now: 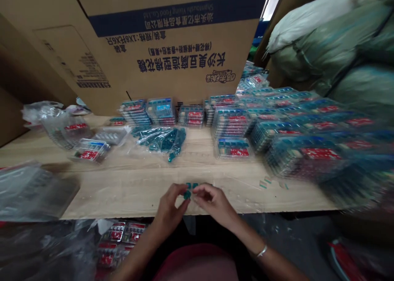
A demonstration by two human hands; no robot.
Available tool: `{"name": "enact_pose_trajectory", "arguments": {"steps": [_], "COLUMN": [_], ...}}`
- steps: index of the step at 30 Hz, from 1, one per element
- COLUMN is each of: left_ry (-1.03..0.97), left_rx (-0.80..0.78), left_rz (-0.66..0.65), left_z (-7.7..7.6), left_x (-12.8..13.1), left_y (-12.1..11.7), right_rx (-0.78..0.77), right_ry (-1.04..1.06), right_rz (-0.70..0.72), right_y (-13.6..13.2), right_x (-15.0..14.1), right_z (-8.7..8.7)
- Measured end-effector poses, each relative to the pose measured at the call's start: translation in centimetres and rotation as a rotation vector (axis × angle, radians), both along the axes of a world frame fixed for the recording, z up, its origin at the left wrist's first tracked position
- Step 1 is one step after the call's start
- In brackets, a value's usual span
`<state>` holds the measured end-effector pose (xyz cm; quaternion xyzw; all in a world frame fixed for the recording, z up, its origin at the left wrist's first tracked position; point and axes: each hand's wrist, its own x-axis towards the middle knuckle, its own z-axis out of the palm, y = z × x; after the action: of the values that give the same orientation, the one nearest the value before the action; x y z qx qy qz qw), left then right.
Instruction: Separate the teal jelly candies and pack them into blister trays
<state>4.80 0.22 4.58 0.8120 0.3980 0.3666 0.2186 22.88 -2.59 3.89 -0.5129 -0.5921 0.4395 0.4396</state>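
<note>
My left hand [171, 207] pinches a small dark teal piece [186, 195] between thumb and forefinger, just over the table's front edge. Close beside it, my right hand [215, 202] has its thumb and fingers pressed together; whatever they may hold is too small to make out. Just beyond my fingertips lie two small teal squares [188, 185], one partly behind the right fingers. Farther back on the table is a clear plastic bag [160, 141] full of similar teal pieces.
Clear packs with red labels stand in stacks [232, 123] at the back and right. A loose pack [90, 150] and clear plastic trays [33, 190] lie left. Small green strips [265, 183] lie right of my hands. A large carton [172, 47] stands behind the table [123, 190].
</note>
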Motion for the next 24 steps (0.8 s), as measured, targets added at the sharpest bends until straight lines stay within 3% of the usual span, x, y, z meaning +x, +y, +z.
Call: {"name": "enact_pose_trajectory", "arguments": {"steps": [3,5,9,13,19,24], "left_ry": [-0.025,-0.014,0.103,0.281,0.34,0.345], "left_rx": [-0.033,-0.043,-0.002,0.071,0.096,0.104], "left_rz": [-0.066,-0.023,0.153,0.089,0.053,0.073], "left_z": [-0.4,-1.1,-3.0,-3.9,-3.8,-4.6], "left_x": [0.5,0.0,-1.6,-2.1,-1.6,-1.7], "left_y": [-2.1,-2.2,-0.3,0.7,0.4,0.5], "right_rx": [-0.059,-0.039,0.174,0.237,0.196,0.331], "right_ry": [0.093,0.033,-0.358,-0.622,-0.577,-0.697], "right_rz": [0.099,0.127,0.088,0.147,0.223,0.183], "right_y": [-0.1,0.6,3.7,6.3,6.8,6.6], "right_x": [-2.0,-2.5,-2.5,-2.8,-3.2,-3.4], "right_z": [-0.2,-0.3,-0.7,-1.4,-1.4,-1.8]}}
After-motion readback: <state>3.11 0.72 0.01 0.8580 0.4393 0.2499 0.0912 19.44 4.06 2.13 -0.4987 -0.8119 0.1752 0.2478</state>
